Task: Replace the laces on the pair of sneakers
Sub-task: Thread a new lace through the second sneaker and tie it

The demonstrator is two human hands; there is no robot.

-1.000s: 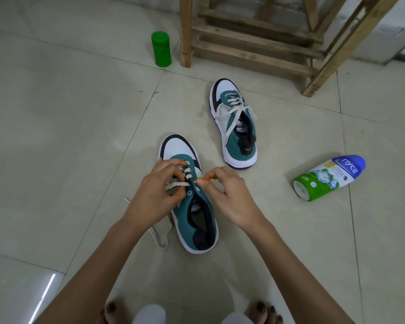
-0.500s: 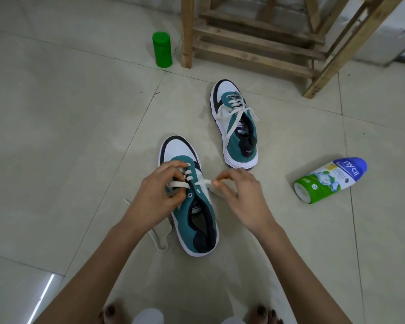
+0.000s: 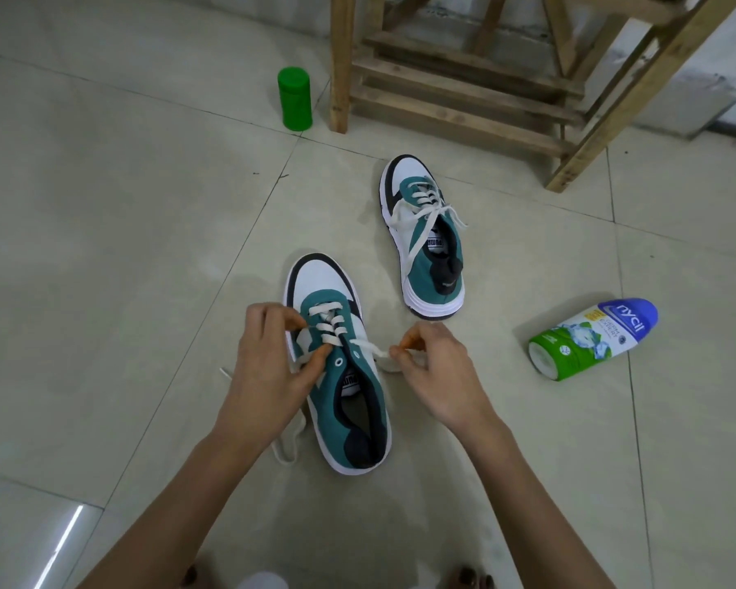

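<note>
A green, white and black sneaker (image 3: 349, 401) lies on the tiled floor in front of me, partly laced with a white lace (image 3: 326, 323). My left hand (image 3: 268, 367) grips the sneaker's left side and pinches the lace there. My right hand (image 3: 434, 367) pinches the lace's other end, drawn out to the right of an eyelet. Loose lace trails on the floor behind my left wrist. The second sneaker (image 3: 425, 240) sits farther away, fully laced with its ends loose.
A green cylindrical container (image 3: 295, 98) stands at the back left. A wooden frame (image 3: 455, 74) rises behind the sneakers. A green, white and blue bottle (image 3: 591, 337) lies on its side to the right. My toes show at the bottom edge.
My right hand has pulled the lace end out to the right, away from the sneaker. My left hand has stayed on the sneaker's left side.
</note>
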